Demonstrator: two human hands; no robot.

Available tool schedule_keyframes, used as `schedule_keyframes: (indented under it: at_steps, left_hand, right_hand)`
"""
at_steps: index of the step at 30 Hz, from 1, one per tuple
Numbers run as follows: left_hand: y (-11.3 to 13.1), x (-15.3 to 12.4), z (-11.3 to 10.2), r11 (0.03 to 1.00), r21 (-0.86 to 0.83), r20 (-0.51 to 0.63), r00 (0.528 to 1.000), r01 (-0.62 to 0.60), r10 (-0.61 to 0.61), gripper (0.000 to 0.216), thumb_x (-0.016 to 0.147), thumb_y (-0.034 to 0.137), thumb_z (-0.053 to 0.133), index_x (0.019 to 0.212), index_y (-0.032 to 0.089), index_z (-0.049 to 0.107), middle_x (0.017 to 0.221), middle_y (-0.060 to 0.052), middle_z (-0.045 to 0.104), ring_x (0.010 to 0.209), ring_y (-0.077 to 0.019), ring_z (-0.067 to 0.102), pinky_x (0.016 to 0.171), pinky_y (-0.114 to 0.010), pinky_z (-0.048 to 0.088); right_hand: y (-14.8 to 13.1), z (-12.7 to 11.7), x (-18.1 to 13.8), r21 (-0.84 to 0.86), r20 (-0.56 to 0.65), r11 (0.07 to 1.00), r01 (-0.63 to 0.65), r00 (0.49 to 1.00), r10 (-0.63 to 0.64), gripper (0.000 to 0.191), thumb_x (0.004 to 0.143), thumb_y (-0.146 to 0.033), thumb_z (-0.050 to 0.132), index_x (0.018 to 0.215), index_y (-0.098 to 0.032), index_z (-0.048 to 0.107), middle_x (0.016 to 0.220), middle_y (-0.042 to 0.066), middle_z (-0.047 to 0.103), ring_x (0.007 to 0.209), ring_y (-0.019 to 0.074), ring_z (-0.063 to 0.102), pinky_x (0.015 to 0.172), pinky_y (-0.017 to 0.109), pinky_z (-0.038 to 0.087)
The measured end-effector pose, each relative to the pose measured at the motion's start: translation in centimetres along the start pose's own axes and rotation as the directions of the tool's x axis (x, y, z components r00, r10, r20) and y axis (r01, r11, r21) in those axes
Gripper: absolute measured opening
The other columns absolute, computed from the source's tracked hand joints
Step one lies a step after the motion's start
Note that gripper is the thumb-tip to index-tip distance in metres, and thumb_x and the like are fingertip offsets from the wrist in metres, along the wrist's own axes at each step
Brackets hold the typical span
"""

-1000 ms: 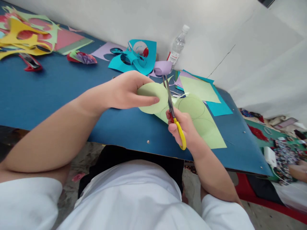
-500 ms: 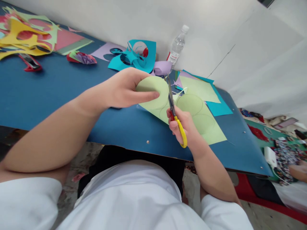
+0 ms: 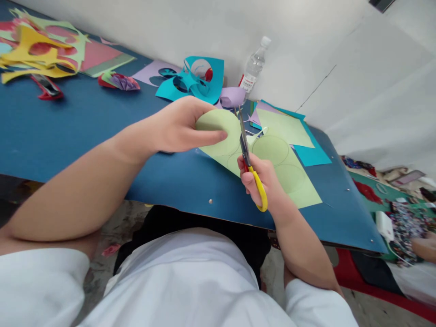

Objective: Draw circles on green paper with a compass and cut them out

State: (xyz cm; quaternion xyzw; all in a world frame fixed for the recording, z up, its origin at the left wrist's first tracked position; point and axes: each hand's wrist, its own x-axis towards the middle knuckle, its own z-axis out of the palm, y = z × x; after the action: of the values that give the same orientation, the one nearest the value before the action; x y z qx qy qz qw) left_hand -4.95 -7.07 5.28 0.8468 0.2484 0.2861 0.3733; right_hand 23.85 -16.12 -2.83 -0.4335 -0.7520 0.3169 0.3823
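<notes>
My left hand (image 3: 187, 127) pinches a round piece of light green paper (image 3: 223, 143), the thumb on top and the fingers hidden beneath. In my right hand (image 3: 260, 177) is a pair of scissors (image 3: 244, 141) with yellow and red handles. Their blades point away from me, slightly apart, along the right edge of the green round. Below both hands lies a light green sheet (image 3: 303, 193) with circles drawn on it. A thin curled paper offcut (image 3: 260, 134) sits just beyond the scissors.
Cut blue paper (image 3: 218, 77) and a plastic bottle (image 3: 252, 66) stand by the wall. Stacked coloured sheets (image 3: 289, 129) lie at the right, yellow scraps (image 3: 23, 50) and a red-and-black tool (image 3: 47, 86) at the left. Another person's hand (image 3: 424, 247) shows at the far right.
The whole view has shifted very slightly. Both hands, the scissors and the green round keep nearly the same positions relative to each other.
</notes>
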Motion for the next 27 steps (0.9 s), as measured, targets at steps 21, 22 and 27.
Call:
schedule_keyframes:
  at_steps: [21,22,27]
  left_hand:
    - [0.4,0.4,-0.2,0.999,0.013,0.013,0.999,0.048,-0.048,0.030,0.097,0.044,0.076,0.081,0.026,0.059,0.070,0.004,0.048,0.072,-0.0150,0.042,0.065,-0.035,0.034]
    - [0.4,0.4,-0.2,0.999,0.005,0.017,0.999,0.047,-0.048,0.030,0.097,0.045,0.077,0.082,0.026,0.060,0.071,0.004,0.048,0.072,-0.0152,0.042,0.065,-0.035,0.034]
    - [0.4,0.4,-0.4,0.998,0.019,0.027,0.998,0.060,-0.060,0.027,0.095,0.046,0.074,0.082,0.025,0.062,0.070,0.005,0.049,0.072,-0.0143,0.043,0.064,-0.034,0.034]
  right_hand:
    - [0.8,0.0,0.0,-0.058,0.004,0.998,-0.036,0.999,0.036,0.083,0.106,-0.113,0.059,0.094,-0.030,0.055,0.067,-0.006,0.046,0.058,0.0160,0.045,0.057,0.033,0.044]
    - [0.8,0.0,0.0,-0.059,0.007,0.998,-0.036,0.999,0.036,0.084,0.106,-0.113,0.059,0.094,-0.030,0.055,0.067,-0.007,0.046,0.058,0.0159,0.044,0.057,0.033,0.043]
    - [0.8,-0.1,0.0,-0.050,0.011,0.999,-0.017,1.000,0.018,0.082,0.108,-0.111,0.058,0.096,-0.030,0.056,0.066,-0.007,0.043,0.057,0.0157,0.041,0.057,0.033,0.041]
